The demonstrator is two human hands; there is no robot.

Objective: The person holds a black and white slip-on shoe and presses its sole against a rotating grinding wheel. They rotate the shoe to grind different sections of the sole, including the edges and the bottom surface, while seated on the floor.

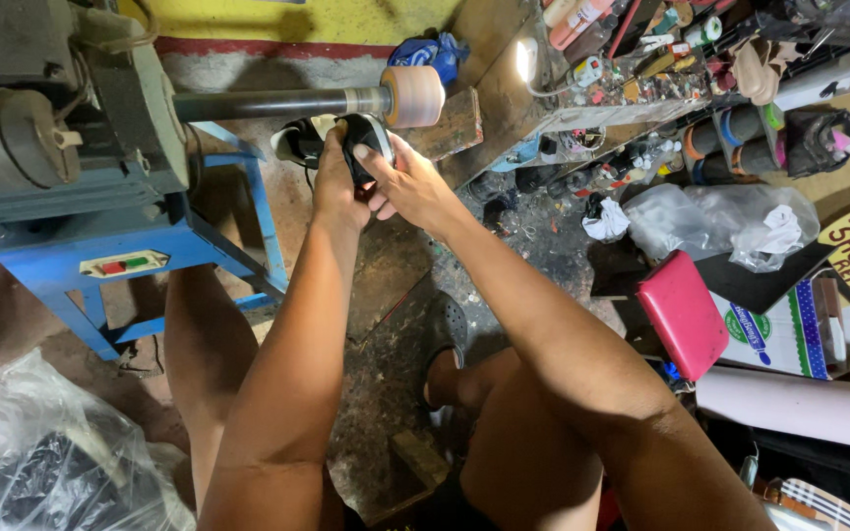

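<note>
- the left hand (334, 182) is wrapped around a black shoe (361, 147) with a white lining, fingers curled close together over its near side.
- the right hand (407, 182) grips the same shoe from the other side; one finger lies stretched along the black upper, the rest fold in under it against the left hand.
- the shoe sits just below the pale sanding drum (412, 95), very near it; whether they touch i cannot tell from here.
- that drum caps the end of a dark shaft (263, 104) running out of a grey-green motor housing (61, 108).
- the motor rests on a blue metal stand (140, 251), which carries a small switch plate with red and green buttons (122, 265).
- to the right, on the floor, a pink pad (683, 313) lies near crumpled clear plastic bags (715, 221).
- a small lamp (525, 59) glows above a cluttered shelf of tubes and bottles (641, 74).
- a clear bag (46, 457) sits low left beside the person's knee.
</note>
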